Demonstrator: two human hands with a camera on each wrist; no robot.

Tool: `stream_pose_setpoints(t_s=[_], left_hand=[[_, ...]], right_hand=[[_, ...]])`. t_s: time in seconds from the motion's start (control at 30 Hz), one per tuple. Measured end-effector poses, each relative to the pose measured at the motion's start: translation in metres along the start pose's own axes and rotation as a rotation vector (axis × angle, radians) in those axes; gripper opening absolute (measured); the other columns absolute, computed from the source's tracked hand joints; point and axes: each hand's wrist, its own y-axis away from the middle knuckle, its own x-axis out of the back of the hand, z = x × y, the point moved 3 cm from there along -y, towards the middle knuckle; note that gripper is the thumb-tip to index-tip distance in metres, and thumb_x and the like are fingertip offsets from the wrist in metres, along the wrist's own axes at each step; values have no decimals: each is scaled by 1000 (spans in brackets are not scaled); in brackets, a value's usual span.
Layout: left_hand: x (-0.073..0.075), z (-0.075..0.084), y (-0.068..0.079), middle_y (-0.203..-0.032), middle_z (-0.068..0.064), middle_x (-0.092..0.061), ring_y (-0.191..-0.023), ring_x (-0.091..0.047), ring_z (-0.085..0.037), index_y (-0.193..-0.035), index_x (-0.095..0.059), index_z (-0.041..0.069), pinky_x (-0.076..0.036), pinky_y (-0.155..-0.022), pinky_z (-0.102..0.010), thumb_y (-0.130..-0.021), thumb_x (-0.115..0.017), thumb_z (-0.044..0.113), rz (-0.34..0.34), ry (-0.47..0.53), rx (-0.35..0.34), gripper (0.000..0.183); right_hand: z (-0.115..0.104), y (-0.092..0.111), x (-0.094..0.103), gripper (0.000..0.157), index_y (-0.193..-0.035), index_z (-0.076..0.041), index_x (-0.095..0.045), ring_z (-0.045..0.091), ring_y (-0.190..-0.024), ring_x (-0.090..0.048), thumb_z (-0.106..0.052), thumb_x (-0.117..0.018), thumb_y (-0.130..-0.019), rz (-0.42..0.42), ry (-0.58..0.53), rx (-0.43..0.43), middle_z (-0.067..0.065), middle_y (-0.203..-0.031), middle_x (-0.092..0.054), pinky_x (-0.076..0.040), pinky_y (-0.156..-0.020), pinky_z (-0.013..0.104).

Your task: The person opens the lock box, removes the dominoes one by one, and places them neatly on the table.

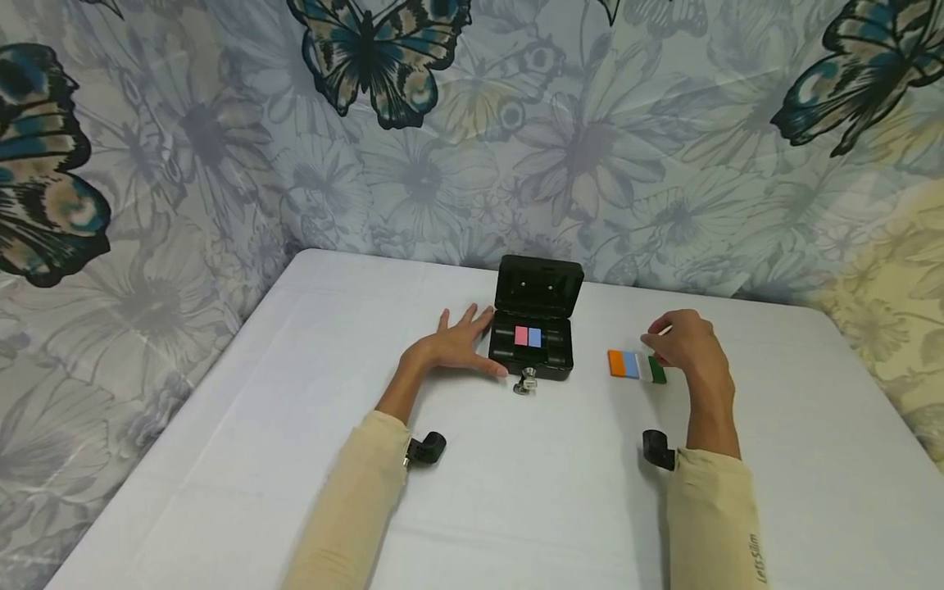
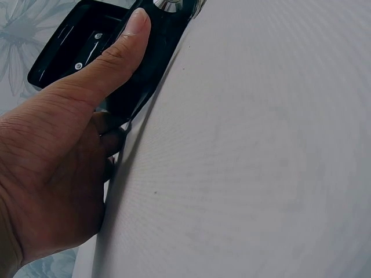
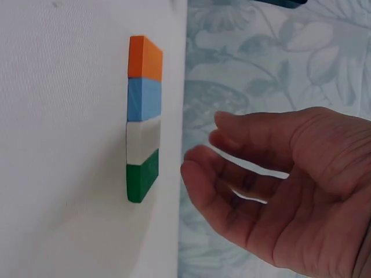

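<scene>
A black metal cash box (image 1: 562,360) stands with its lid (image 1: 539,283) raised; a pink block (image 1: 521,336) and a blue block (image 1: 534,338) lie side by side inside. My left hand (image 1: 459,342) rests against the box's left side, fingers spread, with the thumb (image 2: 124,52) along its front. To the right of the box, orange (image 3: 144,58), light blue (image 3: 143,98), white (image 3: 142,140) and green (image 3: 141,178) blocks lie touching in a row on the table. Over the green end hovers my right hand (image 1: 687,340), its fingers loosely bent and holding nothing.
Keys (image 1: 525,382) hang from the lock at the front of the box. A white cloth covers the table (image 1: 546,492). Behind and to the left hangs fabric (image 1: 420,176) printed with butterflies and flowers. Small black cameras (image 1: 428,448) sit at both wrists.
</scene>
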Motion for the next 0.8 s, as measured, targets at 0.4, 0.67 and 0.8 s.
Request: stream_pose_setpoints(t_s=[0.4, 0.67, 0.8], left_hand=[[0, -1, 0, -179, -7, 1, -166, 10, -25, -170, -4, 14, 20, -130, -58, -87, -77, 52, 0, -10, -5, 117], [0, -2, -1, -179, -7, 1, -167, 10, -25, -170, -3, 14, 20, -130, -58, -87, -77, 53, 1, -12, -6, 118], [0, -2, -2, -179, -7, 1, -166, 10, -25, -170, -3, 14, 20, -130, -57, -87, -77, 53, 3, -9, -3, 118]], right_hand=[[-23, -1, -9, 37, -123, 13, -63, 20, -76, -75, -17, -63, -103, 32, -129, 109, 28, -104, -74, -62, -68, 31], [-46, 1, -17, 33, -120, 12, -66, 11, -73, -75, -16, -66, -102, 11, -303, 215, 27, -109, -73, -66, -73, 26], [-60, 1, -23, 29, -117, 11, -67, 11, -72, -75, -13, -67, -101, 16, -345, 235, 28, -111, -72, -65, -72, 24]])
